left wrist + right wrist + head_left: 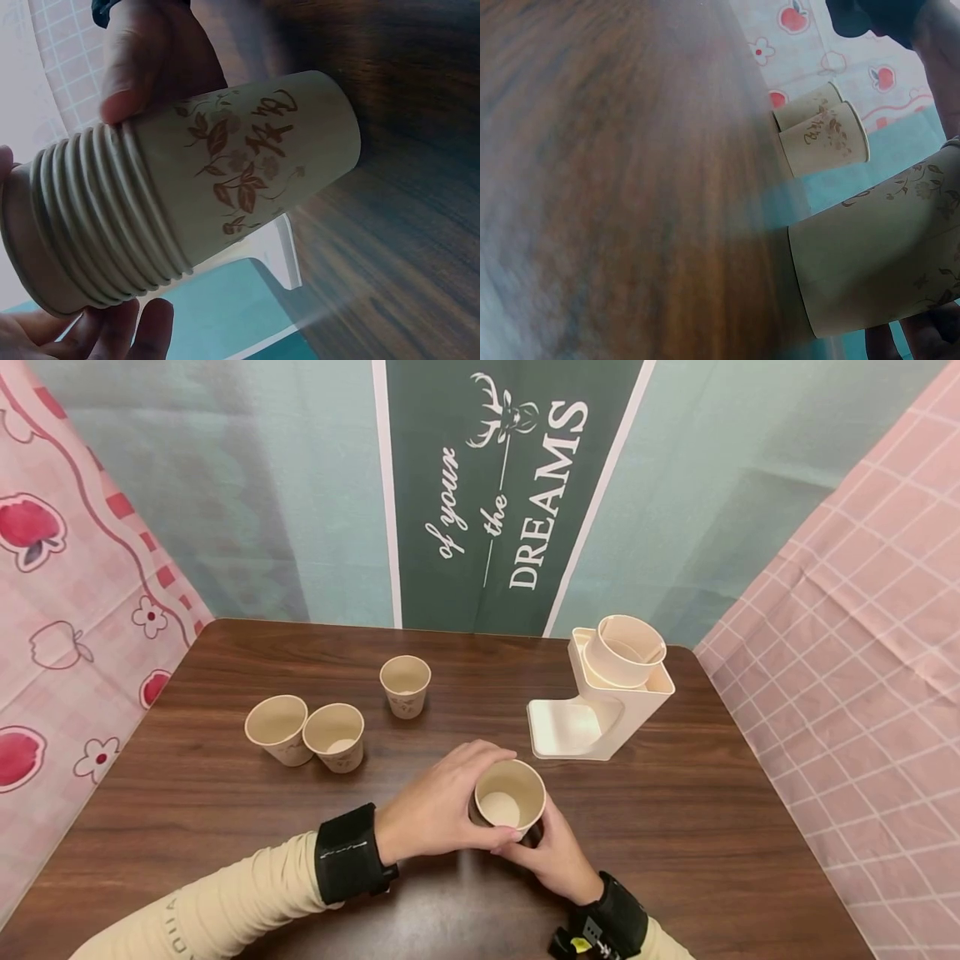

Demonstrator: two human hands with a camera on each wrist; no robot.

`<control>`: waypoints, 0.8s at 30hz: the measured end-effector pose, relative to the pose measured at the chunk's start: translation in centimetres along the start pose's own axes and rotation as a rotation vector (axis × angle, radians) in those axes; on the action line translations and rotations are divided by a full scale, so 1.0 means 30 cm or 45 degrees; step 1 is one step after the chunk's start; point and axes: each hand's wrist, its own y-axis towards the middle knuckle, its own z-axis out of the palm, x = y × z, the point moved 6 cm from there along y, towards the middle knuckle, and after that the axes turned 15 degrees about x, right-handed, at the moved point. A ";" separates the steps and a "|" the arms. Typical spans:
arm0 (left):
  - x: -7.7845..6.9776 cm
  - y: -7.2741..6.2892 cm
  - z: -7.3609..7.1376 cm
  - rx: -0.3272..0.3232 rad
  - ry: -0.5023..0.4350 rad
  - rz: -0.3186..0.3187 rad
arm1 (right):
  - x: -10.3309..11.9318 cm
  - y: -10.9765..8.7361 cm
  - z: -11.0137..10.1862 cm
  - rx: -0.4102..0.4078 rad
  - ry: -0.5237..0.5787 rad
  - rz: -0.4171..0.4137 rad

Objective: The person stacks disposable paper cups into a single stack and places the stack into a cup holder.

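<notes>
A stack of nested paper cups stands upright between both hands near the middle of the table. Several rims show in the left wrist view, above a side printed with brown leaves and flowers. My left hand grips the top of the stack, thumb on the near side and fingers over the far side. Lower down, my right hand holds the stack from the right, with its thumb against the rims. The base of the stack is close over the wood in the right wrist view.
Two single paper cups stand side by side at the left. Another paper cup stands farther back. A white stand with a round cream holder on top is at the back right of the wooden table.
</notes>
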 end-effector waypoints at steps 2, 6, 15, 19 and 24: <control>0.004 0.000 0.004 0.000 -0.001 0.002 | -0.002 -0.001 0.000 -0.004 0.003 0.002; 0.012 0.000 0.011 0.001 -0.011 0.001 | -0.005 0.000 0.003 -0.001 0.019 -0.012; 0.025 0.000 0.019 0.032 -0.026 -0.016 | -0.003 0.004 -0.002 0.008 -0.009 -0.054; 0.028 0.001 0.021 0.038 -0.023 -0.013 | -0.001 0.001 -0.003 0.006 -0.017 -0.051; 0.032 0.003 0.022 0.047 -0.012 -0.013 | 0.002 0.002 -0.003 0.006 -0.008 -0.041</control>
